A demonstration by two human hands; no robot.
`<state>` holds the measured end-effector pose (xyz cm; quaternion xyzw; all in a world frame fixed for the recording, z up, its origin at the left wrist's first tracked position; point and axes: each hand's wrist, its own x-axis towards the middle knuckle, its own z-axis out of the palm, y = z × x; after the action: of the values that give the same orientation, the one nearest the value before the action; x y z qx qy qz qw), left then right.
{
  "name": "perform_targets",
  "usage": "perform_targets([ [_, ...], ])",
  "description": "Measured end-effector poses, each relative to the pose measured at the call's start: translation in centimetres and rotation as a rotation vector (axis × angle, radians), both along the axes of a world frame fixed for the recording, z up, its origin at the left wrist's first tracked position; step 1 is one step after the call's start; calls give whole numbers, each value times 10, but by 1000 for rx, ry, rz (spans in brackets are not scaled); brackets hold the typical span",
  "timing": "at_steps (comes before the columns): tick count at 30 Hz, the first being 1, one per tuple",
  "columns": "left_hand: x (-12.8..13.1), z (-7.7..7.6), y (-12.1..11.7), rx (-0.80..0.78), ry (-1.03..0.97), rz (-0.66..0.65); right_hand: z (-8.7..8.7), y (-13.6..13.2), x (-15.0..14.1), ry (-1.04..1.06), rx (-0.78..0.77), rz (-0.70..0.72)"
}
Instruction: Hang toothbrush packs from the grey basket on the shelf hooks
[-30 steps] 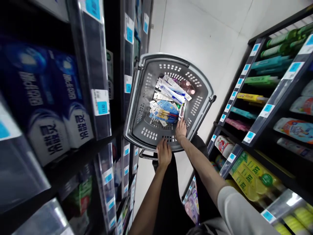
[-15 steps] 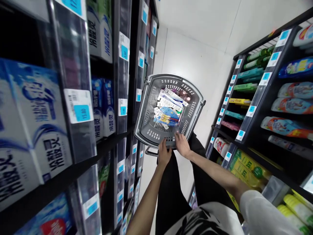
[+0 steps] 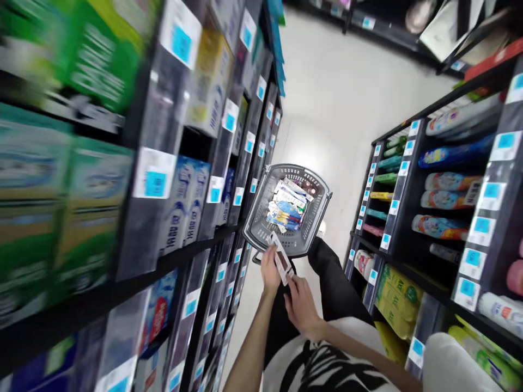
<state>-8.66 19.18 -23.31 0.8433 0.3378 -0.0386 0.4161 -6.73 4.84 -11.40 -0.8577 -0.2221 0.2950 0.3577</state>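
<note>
My left hand (image 3: 269,270) is closed on a slim white package (image 3: 281,260) with a dark panel. At the package's lower end, the fingers of my right hand (image 3: 302,306) pinch it too. The package slants over the near rim of a grey plastic shopping basket (image 3: 254,224), just in front of my legs. Inside the basket lie several packs: white slim packages (image 3: 289,193) on top, blue-and-yellow packs (image 3: 287,212) below them, and small pinkish items (image 3: 309,188) by the far right corner. Lettering on the held package is too small to read.
Shelves on the left hold toothpaste boxes (image 3: 186,201) and green boxes (image 3: 93,218), with price tags (image 3: 155,174) along the edges. The right shelf (image 3: 392,218) carries bottles (image 3: 443,226) and yellow AXE packs (image 3: 398,299). Pale floor (image 3: 327,98) runs between; another shelf (image 3: 379,30) stands beyond.
Both hands have come back from the basket's near edge towards my body, and the slim white package is now visible in them. The basket looks smaller, and more of the aisle shows.
</note>
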Motion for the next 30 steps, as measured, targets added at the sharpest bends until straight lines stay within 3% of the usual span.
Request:
perform_targets([
  [5, 7, 88, -7, -125, -49, -109, 78, -15, 30, -31, 121, -31],
  [8, 18, 142, -13, -102, -45, -15, 117, -32, 57, -18, 192, -113],
  [10, 27, 176, -16, -92, -71, 49, 131, -47, 71, 37, 232, -218],
  [13, 40, 221, -23, -119, -165, 144, 136, -66, 92, 181, 247, -382],
  [15, 49, 246, -31, -226, -293, 238, 138, -71, 109, 272, 243, -400],
  [18, 60, 274, -47, -416, -497, 406, 149, -67, 132, 387, 288, -272],
  [22, 72, 296, -64, -508, -645, 598, 170, -64, 144, 443, 366, -119],
  [26, 78, 323, -53, -505, -705, 510, 169, -60, 152, 445, 444, -152],
  [30, 61, 363, -26, -301, -685, 455, 164, -30, 159, 428, 503, -148],
])
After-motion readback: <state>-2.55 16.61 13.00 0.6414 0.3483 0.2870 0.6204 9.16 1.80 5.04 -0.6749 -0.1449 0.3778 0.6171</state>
